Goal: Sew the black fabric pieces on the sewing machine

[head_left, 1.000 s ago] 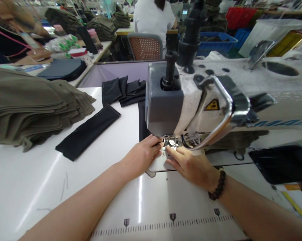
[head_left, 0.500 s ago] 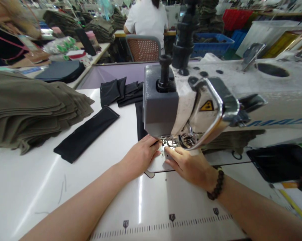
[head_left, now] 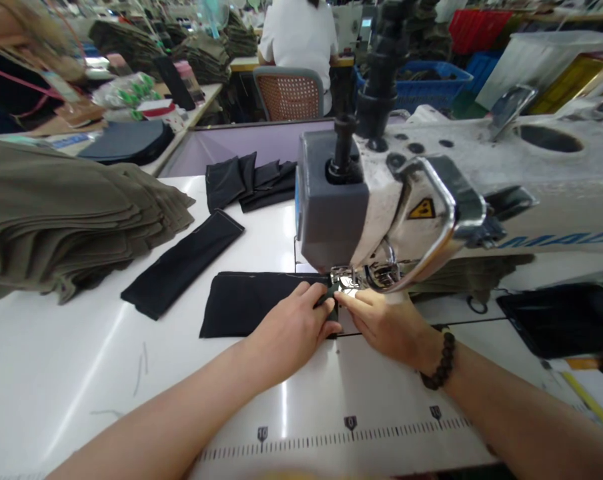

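A black fabric piece [head_left: 256,303], rectangular with light stitching along its far edge, lies flat with its right end at the presser foot [head_left: 349,277] of a sewing machine [head_left: 331,207]. My left hand [head_left: 294,327] rests over that right end, fingers bent and closed on the cloth beside the needle area. Just right of the foot, my right hand [head_left: 386,327] lies on the machine bed, index finger stretched toward the fabric's end and the thumb apart from it. The fingertips of both hands nearly meet. The needle point is too small to make out.
Another black piece [head_left: 184,263] lies slantwise at the left. Several black pieces [head_left: 251,183] are heaped behind it. A thick olive fabric stack [head_left: 76,220] fills the left side. A dark phone-like device [head_left: 556,320] lies right. A person in white [head_left: 299,37] sits ahead.
The black piece behind the machine head has been turned and brought to the left of the presser foot, lying crosswise. My left hand has moved slightly nearer me, onto its end.
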`<move>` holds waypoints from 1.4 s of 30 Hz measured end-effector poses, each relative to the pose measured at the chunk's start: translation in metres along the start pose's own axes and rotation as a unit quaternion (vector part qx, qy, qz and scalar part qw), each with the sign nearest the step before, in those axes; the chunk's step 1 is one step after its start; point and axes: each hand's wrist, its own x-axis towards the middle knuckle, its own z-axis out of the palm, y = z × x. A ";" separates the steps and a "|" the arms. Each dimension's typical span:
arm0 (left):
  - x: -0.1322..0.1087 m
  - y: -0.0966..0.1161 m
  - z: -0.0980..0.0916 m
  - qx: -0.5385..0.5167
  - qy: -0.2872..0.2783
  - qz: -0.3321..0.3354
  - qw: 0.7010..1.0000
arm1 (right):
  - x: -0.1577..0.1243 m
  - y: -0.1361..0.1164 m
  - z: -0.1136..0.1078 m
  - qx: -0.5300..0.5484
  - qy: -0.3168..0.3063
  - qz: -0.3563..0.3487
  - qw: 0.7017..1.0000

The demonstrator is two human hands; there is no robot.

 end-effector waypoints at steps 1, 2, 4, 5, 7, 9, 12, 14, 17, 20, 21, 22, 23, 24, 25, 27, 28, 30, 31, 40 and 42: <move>0.000 0.001 0.001 -0.006 0.000 0.000 1.000 | 0.000 0.001 0.001 0.007 0.004 0.002 1.000; 0.000 0.002 0.002 -0.011 0.001 0.001 1.000 | -0.001 0.001 0.002 0.015 0.008 0.004 1.000; 0.001 0.004 0.003 -0.016 0.005 0.006 1.000 | -0.001 0.002 0.004 0.030 0.009 0.007 0.999; 0.001 0.005 0.004 -0.017 0.008 0.009 1.000 | -0.002 0.002 0.005 0.035 0.007 0.008 0.999; 0.000 0.006 0.004 -0.014 0.014 0.013 1.000 | -0.002 0.003 0.003 0.039 0.001 0.002 0.999; -0.001 0.006 0.004 -0.006 0.017 0.023 1.000 | -0.004 0.002 0.000 0.042 -0.010 -0.016 0.999; -0.006 0.006 0.005 0.002 0.012 0.065 0.998 | -0.008 0.002 -0.007 0.053 -0.037 -0.072 0.995; -0.009 0.007 0.005 0.002 0.003 0.087 0.996 | -0.011 0.001 -0.010 0.054 -0.044 -0.106 0.992; -0.012 0.008 0.004 0.015 -0.006 0.097 0.995 | -0.013 0.001 -0.010 0.043 -0.047 -0.133 0.989; -0.012 0.007 0.004 0.024 0.000 0.110 0.994 | -0.013 0.000 -0.009 0.035 -0.050 -0.130 0.990; -0.012 0.006 0.004 0.023 0.002 0.111 0.994 | -0.012 0.000 -0.009 0.032 -0.051 -0.124 0.990; -0.011 0.005 0.005 0.022 0.003 0.110 0.994 | -0.011 -0.001 -0.009 0.029 -0.052 -0.115 0.992; -0.011 0.004 0.006 0.023 0.006 0.109 0.994 | -0.011 -0.001 -0.009 0.026 -0.053 -0.106 0.993; -0.010 0.003 0.006 0.026 0.009 0.108 0.994 | -0.010 -0.001 -0.010 0.025 -0.054 -0.095 0.994; -0.010 0.001 0.007 0.031 0.012 0.108 0.994 | -0.009 -0.001 -0.010 0.024 -0.055 -0.083 0.995; -0.008 -0.002 0.008 0.045 0.021 0.111 0.993 | -0.007 -0.001 -0.010 0.024 -0.058 -0.059 0.996; -0.007 -0.003 0.008 0.052 0.028 0.113 0.992 | -0.006 -0.001 -0.009 0.024 -0.060 -0.047 0.997; -0.005 -0.006 0.008 0.060 0.043 0.111 0.991 | -0.005 -0.001 -0.008 0.021 -0.060 -0.025 0.998; -0.003 -0.007 0.008 0.062 0.050 0.108 0.991 | -0.004 -0.001 -0.007 0.018 -0.058 -0.013 0.998; 0.006 -0.021 0.014 0.009 0.096 0.055 0.994 | -0.005 -0.003 -0.003 0.009 -0.028 0.014 0.999; 0.007 -0.024 0.015 -0.014 0.099 0.038 0.994 | -0.007 0.000 -0.007 -0.008 0.040 -0.005 0.999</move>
